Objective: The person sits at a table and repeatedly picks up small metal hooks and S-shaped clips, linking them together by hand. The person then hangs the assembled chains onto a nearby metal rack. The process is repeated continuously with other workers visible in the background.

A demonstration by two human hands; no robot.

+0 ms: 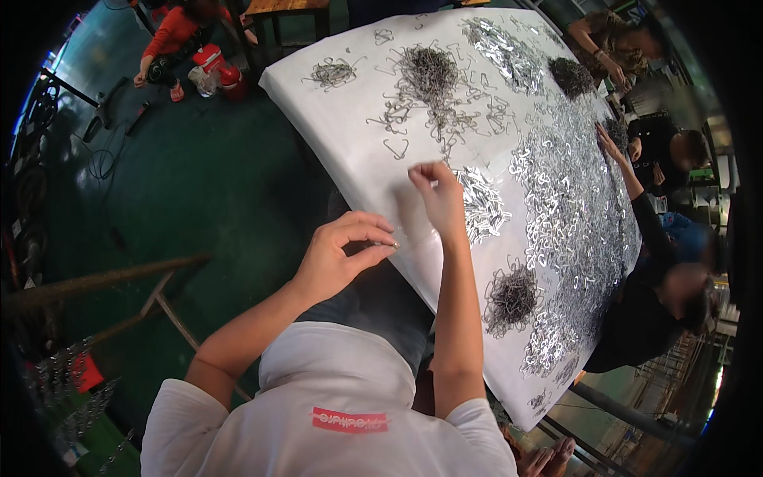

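Observation:
My left hand (pixel 338 250) is held over the table's near edge, thumb and fingers closed on a small metal piece. Only a bit of the piece shows at the fingertips, too little to tell its kind. Above the white-covered table (pixel 362 131), my right hand (pixel 441 199) is raised with its fingers pinched together. Whatever it may hold is hidden and slightly blurred. Beside my right wrist lies a pile of shiny, elongated metal pieces (pixel 483 208). Farther off, bent wire hooks (pixel 429 73) are heaped and scattered loosely.
A broad spread of shiny metal links (pixel 576 215) covers the table's right side. A dark wire heap (pixel 511 298) sits nearer me. Several people work along the right edge, one reaching a hand (pixel 610 143) onto the table. At far left, a person crouches near a red container (pixel 230 79).

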